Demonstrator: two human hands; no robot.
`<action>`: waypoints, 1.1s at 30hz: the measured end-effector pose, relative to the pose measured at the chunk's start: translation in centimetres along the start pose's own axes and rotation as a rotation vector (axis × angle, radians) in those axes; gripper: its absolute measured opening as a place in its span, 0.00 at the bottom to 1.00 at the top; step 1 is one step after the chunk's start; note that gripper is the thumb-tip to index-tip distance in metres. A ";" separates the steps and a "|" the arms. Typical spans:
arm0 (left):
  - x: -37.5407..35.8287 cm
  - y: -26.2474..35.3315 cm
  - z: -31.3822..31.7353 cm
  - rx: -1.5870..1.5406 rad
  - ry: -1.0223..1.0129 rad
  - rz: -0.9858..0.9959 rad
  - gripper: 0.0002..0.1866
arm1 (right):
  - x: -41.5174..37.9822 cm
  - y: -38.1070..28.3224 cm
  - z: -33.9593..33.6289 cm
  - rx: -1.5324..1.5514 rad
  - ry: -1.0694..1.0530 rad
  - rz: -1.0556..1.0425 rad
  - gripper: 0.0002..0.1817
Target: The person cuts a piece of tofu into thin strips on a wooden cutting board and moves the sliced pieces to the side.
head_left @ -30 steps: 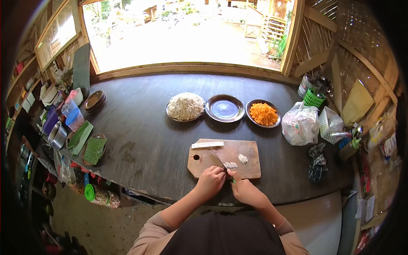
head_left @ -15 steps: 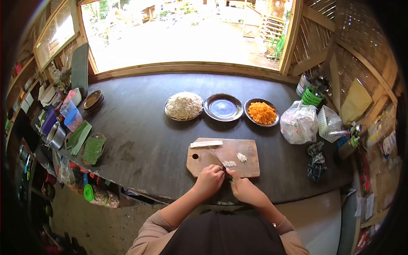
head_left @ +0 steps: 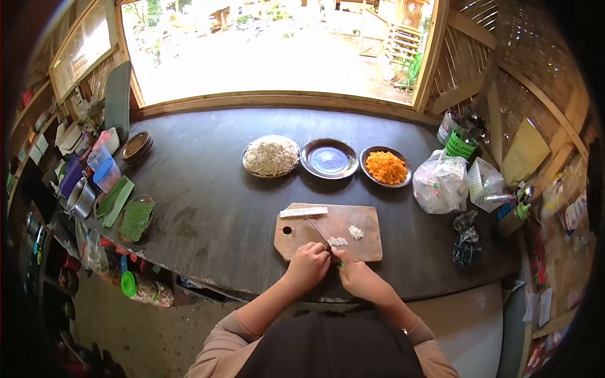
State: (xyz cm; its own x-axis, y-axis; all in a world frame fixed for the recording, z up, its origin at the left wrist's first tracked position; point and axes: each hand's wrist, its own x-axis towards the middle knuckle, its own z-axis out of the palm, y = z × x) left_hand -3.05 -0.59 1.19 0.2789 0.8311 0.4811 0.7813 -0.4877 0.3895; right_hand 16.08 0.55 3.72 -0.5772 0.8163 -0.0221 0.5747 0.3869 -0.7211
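A wooden cutting board [head_left: 368, 217] lies near the table's front edge. My right hand [head_left: 363, 279] is closed round the green handle of a knife [head_left: 317, 230], whose blade points up and left over the board. Beside the blade my left hand [head_left: 307, 267] rests on the board's lower edge, fingers curled. Whatever they press on is hidden by the hand and cannot be made out. Two small piles of thin white slivers [head_left: 356, 232] lie right of the blade. Along the board's top left lies a longer white strip [head_left: 304, 212].
Farther back stand a plate of whitish shreds [head_left: 271, 155], a dark plate [head_left: 329, 159] and a plate of orange bits [head_left: 386, 167]. A plastic bag [head_left: 441, 181] and a dark cloth [head_left: 466, 239] are at right. Green leaves [head_left: 136, 218] and stacked brown plates [head_left: 137, 147] lie at left.
The whole view has shifted very slightly to the left. Both hands and the knife keep nearly the same place on the board.
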 end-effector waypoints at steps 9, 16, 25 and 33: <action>-0.5 0.0 0.2 -0.006 0.075 -0.015 0.06 | -1.8 -1.4 -2.1 0.010 -0.104 0.070 0.25; -0.3 0.1 0.2 -0.002 0.040 -0.023 0.07 | -0.2 0.4 -0.1 0.009 -0.021 -0.012 0.25; -0.8 -0.3 0.4 -0.127 0.182 -0.039 0.07 | -1.5 -0.8 -2.2 0.115 -0.021 0.069 0.25; -0.8 -0.3 0.7 -0.061 0.197 -0.054 0.10 | -1.3 -0.3 -1.5 0.109 -0.044 0.079 0.25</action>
State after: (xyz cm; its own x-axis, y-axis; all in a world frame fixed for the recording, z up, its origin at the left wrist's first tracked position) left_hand -3.12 -0.88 0.16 0.1182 0.7910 0.6003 0.7550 -0.4642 0.4630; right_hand 17.56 0.00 4.98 -0.5586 0.8221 -0.1102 0.5545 0.2713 -0.7868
